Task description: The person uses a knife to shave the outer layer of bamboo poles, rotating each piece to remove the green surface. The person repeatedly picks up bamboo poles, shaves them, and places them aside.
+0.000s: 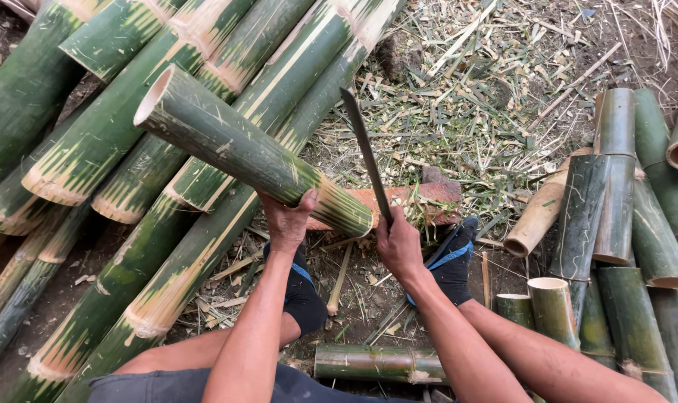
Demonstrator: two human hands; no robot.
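A thick green bamboo section (242, 149), streaked with pale scrape marks, is tilted with its hollow cut end raised toward the upper left and its lower, pale shaved end resting on a reddish wooden block (421, 200). A long, narrow dark machete blade (366, 153) stands nearly upright just right of that lower end, its tip pointing up and slightly left.

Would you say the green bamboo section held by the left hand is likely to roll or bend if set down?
The bamboo section is round and smooth, so it would probably roll. It looks thick and rigid, so bending seems unlikely. Its open end shows it is hollow, so it is likely lighter than it looks; the left hand props it alone.
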